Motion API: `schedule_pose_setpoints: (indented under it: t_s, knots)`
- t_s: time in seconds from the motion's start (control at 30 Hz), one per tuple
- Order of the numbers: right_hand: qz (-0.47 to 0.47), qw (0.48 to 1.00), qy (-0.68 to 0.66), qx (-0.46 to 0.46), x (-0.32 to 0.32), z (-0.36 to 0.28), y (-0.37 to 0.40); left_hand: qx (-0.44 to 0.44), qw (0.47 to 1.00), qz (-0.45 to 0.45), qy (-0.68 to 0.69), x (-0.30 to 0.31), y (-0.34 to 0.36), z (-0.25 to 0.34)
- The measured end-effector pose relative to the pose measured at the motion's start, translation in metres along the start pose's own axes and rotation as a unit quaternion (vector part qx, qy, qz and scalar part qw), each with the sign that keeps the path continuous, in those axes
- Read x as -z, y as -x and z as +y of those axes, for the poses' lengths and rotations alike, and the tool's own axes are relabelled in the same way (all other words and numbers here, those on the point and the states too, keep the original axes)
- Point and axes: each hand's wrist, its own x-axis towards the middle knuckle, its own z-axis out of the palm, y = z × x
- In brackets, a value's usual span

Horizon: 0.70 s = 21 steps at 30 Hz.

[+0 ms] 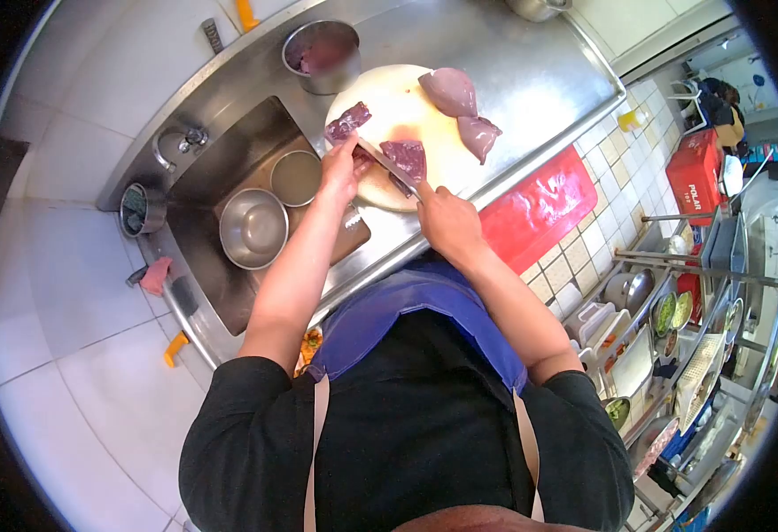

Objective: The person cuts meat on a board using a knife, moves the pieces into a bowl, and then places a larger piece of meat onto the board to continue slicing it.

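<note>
My right hand (pixel 447 218) is closed round the handle of a knife (pixel 391 166), whose blade lies across a dark red piece of meat (pixel 408 157) on the round cutting board (pixel 424 97). At the board's left edge, my left hand (pixel 345 168) is by the blade's far end; its fingertips are partly hidden, and whether they grip anything is unclear. Just above it lies another dark red piece (pixel 348 121). Two larger, smooth, pale purple pieces, one (pixel 449 90) above the other (pixel 478 138), rest at the board's right side.
Behind the board stands a metal pot (pixel 322 55) with meat inside. Two metal bowls, one (pixel 253 229) larger than the other (pixel 296 178), are in the sink (pixel 221 288) at left, beneath a faucet (pixel 179 147). A red plastic sheet or board (pixel 541 211) lies beyond the counter's front edge.
</note>
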Motion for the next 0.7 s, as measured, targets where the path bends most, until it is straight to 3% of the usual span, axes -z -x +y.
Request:
schedule_pose_setpoints:
  t_s: [0.1,0.2,0.37,0.5,0.7]
  knots:
    - [0.015,1.000,-0.005,0.002,0.016,-0.001,0.015,0.054,0.994,-0.031,0.089,0.004,0.004,-0.005]
    - [0.010,0.999,-0.013,-0.031,0.023,0.002,0.029,0.044,0.989,-0.085,0.110,0.010,0.003,-0.013]
    - [0.046,0.988,-0.138,-0.048,0.022,0.007,0.048,0.040,0.989,-0.116,0.083,0.006,0.008,-0.020]
    - [0.068,0.982,-0.165,-0.064,0.016,0.012,0.054,0.025,0.992,-0.119,0.029,-0.002,-0.003,-0.023]
    - [0.100,0.949,-0.259,-0.147,0.016,0.055,0.046,-0.040,0.989,-0.142,0.004,-0.024,-0.023,0.036]
